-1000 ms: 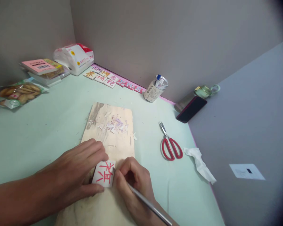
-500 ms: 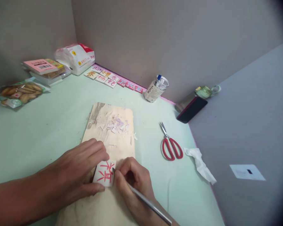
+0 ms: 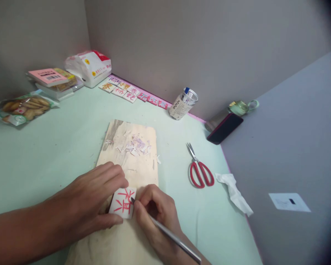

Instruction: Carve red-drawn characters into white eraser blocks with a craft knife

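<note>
A small white square [image 3: 122,202] with a red character lies on a pale wooden board [image 3: 132,158]. My left hand [image 3: 95,198] grips this square, fingers curled over its top edge and thumb under its lower edge. My right hand [image 3: 154,213] is closed on a thin metal craft knife [image 3: 168,235], held like a pen. The blade tip touches the square's right edge. White and pinkish paper scraps [image 3: 134,145] are scattered over the far part of the board.
Red-handled scissors [image 3: 199,170] and a crumpled tissue [image 3: 234,191] lie right of the board. A jar [image 3: 183,104], a dark phone [image 3: 224,127] and a green cup [image 3: 241,107] stand by the wall. Finished character tiles [image 3: 127,91], a tissue pack [image 3: 89,67], boxes [image 3: 52,79] and a snack bag [image 3: 22,107] sit at far left.
Almost nothing differs: both hands stay on the square and knife, with only a slight shift of the view.
</note>
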Available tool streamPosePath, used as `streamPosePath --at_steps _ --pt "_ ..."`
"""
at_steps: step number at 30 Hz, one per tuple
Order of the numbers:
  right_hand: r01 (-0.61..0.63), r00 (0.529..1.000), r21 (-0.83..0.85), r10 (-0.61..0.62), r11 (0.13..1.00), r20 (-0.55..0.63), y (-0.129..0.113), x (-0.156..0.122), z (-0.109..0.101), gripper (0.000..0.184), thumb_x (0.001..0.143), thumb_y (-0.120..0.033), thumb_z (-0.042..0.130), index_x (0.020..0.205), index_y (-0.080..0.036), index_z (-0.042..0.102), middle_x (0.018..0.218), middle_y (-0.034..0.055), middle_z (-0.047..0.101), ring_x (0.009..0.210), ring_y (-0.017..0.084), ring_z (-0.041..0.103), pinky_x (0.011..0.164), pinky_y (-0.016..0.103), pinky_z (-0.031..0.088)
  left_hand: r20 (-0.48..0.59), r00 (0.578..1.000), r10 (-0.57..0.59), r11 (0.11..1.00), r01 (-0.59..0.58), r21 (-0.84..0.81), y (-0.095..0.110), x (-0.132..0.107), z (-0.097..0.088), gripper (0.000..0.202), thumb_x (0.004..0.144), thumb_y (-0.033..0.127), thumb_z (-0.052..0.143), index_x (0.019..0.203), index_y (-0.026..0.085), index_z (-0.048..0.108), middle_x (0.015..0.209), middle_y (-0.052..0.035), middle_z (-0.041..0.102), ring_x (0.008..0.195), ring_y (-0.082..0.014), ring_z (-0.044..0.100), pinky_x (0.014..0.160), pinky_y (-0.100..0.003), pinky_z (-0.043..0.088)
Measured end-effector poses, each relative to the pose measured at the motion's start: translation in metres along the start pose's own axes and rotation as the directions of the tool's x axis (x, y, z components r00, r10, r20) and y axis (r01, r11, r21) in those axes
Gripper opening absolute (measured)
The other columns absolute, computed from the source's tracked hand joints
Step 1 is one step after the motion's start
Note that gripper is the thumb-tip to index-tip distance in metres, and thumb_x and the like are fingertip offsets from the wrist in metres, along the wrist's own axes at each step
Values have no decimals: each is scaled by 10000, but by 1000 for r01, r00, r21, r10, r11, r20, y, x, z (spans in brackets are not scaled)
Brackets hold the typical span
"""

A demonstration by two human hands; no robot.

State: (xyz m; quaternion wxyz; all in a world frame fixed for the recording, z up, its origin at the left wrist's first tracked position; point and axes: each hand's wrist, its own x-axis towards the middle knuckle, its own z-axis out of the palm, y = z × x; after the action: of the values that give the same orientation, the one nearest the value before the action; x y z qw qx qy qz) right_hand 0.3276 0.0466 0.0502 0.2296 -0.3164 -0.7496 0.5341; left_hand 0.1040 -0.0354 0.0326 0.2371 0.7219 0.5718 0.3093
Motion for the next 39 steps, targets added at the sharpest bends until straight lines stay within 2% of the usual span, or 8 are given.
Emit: streamPosePath --at_steps 6,12,16,20,26,33,37,39 --pt "11 1000 12 -11 1000 1 0 1 -1 287 1020 -265 633 798 -262 451 749 -25 536 645 139 434 599 280 351 -4 1000 -24 1000 24 7 1 -1 1 314 883 154 817 1125 261 648 1118 10 657 1038 -239 605 903 -341 467" --pt "22 999 -22 -23 1000 -42 0 -1 3 277 996 -236 633 784 -263 456 703 -46 511 614 129 411 573 264 341 -64 997 43 999 -43 11 -4 -2 9 381 843 242 925 1041 253 599 1035 20 607 945 -245 567 832 -356 405" --pt "2 992 -53 -8 999 -123 -1 0 5 280 961 -237 648 746 -259 468 660 -61 502 579 116 399 544 244 346 -108 987 117 993 -113 44 -11 -1 15 568 789 465 1049 986 256 559 979 24 578 879 -253 530 775 -356 366" --pt "-2 989 -46 -5 999 -145 -5 4 5 269 941 -245 647 732 -258 478 637 -72 483 558 108 392 523 234 338 -80 985 156 988 -156 7 -14 -1 13 574 892 682 929 995 258 557 957 27 582 845 -244 525 750 -350 359" --pt "11 984 -39 -18 999 -179 -9 6 6 278 922 -254 661 703 -253 490 617 -72 482 542 104 399 510 231 327 32 998 58 998 -57 -41 -14 -3 2 499 803 210 1029 1007 270 577 1002 42 617 915 -231 565 783 -327 393" --pt "-94 981 69 104 993 -166 -9 7 5 294 897 -315 680 678 -256 493 602 -61 495 540 112 400 503 237 343 84 996 11 995 -3 -98 -10 -1 -2 451 804 184 987 1037 281 614 1153 26 678 1051 -244 622 868 -325 468" --pt "-114 979 78 125 990 -159 -10 7 4 290 894 -329 689 678 -252 512 609 -54 509 549 116 411 511 242 351 25 999 31 995 -28 -96 -10 -1 3 642 799 177 979 1310 333 624 1239 43 708 1128 -248 657 956 -341 470" --pt "-117 979 84 129 990 -158 -10 6 4 290 901 -329 699 683 -249 525 615 -52 513 557 119 420 519 243 357 37 998 56 994 -52 -95 -9 0 3 672 793 152 986 1334 354 641 1249 53 717 1153 -248 665 985 -339 469"
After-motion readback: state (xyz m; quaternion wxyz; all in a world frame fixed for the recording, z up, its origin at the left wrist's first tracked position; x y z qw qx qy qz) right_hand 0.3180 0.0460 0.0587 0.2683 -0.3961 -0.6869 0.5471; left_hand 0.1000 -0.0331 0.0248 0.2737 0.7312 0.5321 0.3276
